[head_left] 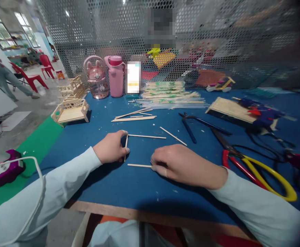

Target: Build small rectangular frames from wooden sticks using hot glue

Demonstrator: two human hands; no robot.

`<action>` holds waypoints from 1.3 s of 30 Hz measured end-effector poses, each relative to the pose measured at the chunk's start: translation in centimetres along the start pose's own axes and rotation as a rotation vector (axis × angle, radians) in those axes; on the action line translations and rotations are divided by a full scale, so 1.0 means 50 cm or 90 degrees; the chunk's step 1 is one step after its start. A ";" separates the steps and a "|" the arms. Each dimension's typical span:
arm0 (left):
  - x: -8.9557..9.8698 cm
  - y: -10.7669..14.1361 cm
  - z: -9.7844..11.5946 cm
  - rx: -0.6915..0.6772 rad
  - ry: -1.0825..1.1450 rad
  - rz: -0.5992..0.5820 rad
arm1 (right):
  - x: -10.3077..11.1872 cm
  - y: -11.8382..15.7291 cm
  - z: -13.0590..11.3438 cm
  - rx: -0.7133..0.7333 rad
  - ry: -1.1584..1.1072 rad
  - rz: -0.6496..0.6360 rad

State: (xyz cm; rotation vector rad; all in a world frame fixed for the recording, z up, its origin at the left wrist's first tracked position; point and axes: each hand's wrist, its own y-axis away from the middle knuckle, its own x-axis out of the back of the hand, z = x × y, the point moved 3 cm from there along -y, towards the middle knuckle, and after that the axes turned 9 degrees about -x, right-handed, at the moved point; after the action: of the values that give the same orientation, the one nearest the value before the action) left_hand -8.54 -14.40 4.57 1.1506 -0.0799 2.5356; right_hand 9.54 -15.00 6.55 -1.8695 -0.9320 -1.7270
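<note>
Head cam: left hand [112,146] spread on short stick [126,141], right hand [178,163] pinching lower stick [139,165], so one bump could skew your layout.

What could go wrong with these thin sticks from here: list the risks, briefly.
1. The left hand touches the short stick, whose far end meets the upper long stick; a slip could spoil that corner.
2. The lower long stick, in the right hand, appears apart from the short stick and might end up misaligned.
3. The right sleeve is close to the scissors and could snag their handles.
</note>
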 end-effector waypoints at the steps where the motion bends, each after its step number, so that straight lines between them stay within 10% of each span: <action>1: 0.000 0.000 0.001 -0.007 -0.005 0.006 | 0.000 -0.001 -0.002 0.002 -0.001 0.006; 17: 0.000 0.001 0.000 -0.002 -0.006 0.001 | 0.009 -0.003 0.001 -0.013 -0.081 0.019; 24: 0.027 0.023 0.039 -0.136 -0.205 0.198 | 0.074 0.024 0.164 -0.313 -0.178 0.326; 31: -0.056 0.065 0.093 -0.446 -0.297 -0.116 | 0.023 -0.013 0.201 -0.374 -0.029 0.271; 39: -0.097 0.062 0.089 -0.454 -0.393 -0.093 | 0.005 -0.027 0.208 -0.379 -0.014 0.208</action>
State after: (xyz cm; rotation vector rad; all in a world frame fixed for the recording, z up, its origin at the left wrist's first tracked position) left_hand -3.46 -19.61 4.26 1.4706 -0.9228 1.6904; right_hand 15.81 -6.71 5.21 -2.2405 -0.0869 -1.9011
